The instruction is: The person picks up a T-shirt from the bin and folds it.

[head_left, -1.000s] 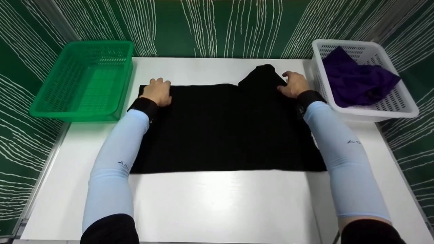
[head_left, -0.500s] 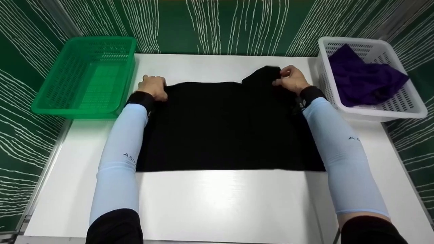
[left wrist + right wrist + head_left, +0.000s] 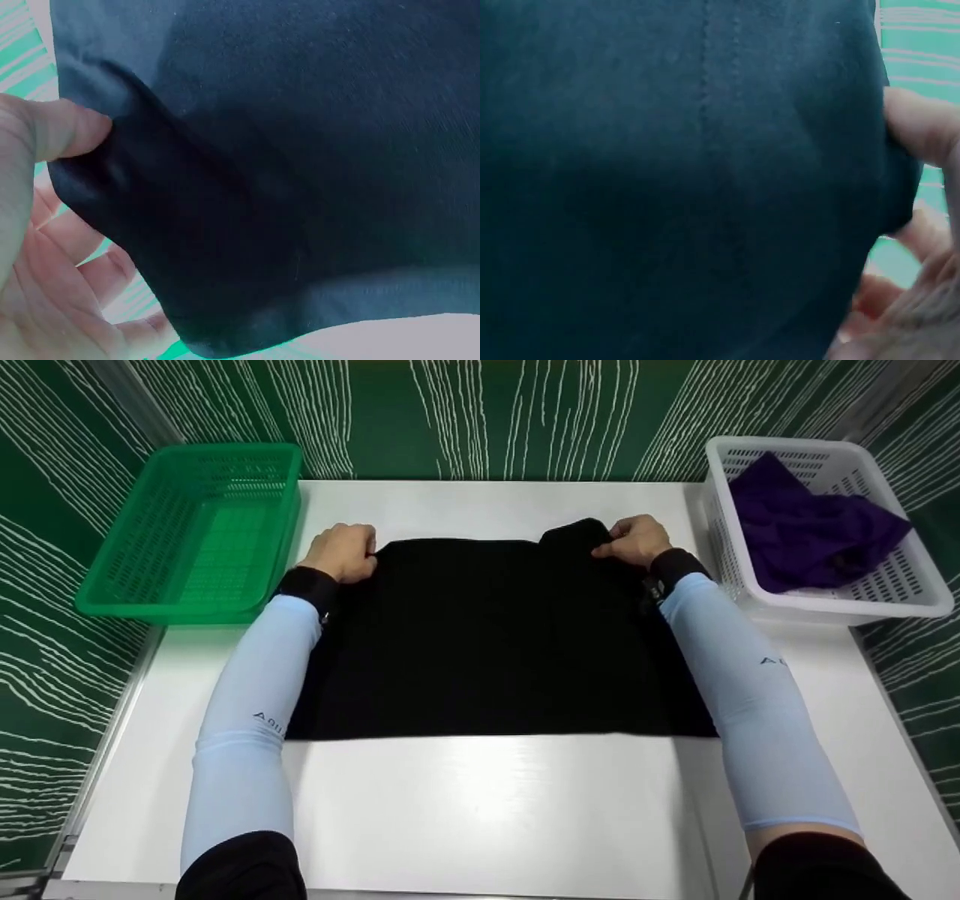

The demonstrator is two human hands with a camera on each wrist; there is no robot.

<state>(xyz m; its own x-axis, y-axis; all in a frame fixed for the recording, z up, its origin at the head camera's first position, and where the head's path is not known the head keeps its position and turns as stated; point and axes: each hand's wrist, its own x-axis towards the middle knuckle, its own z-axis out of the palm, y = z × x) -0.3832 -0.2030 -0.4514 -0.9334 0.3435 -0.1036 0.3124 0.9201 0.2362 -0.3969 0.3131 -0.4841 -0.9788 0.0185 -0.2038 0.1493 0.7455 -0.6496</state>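
A black T-shirt (image 3: 487,637), apparently folded over on itself, lies across the middle of the white table with a sleeve-like flap sticking up at its far right. My left hand (image 3: 343,553) pinches its far left corner; in the left wrist view the thumb (image 3: 86,131) presses on top of the cloth and the other fingers are partly behind it. At the flap, my right hand (image 3: 637,541) pinches the edge between thumb and fingers. Two rows of stitching run down the fabric (image 3: 652,150) in the right wrist view. Some fingertips are hidden behind the cloth.
A green basket (image 3: 281,540) stands at the back left of the white table (image 3: 487,817). At the back right is a white basket (image 3: 832,604) holding a purple cloth (image 3: 810,536). Green walls with white streaks (image 3: 405,420) enclose the back and sides.
My right hand has gone from beside the flap to pinching it, and the flap's top has come down a little. My left hand now pinches the corner, which it earlier lay over.
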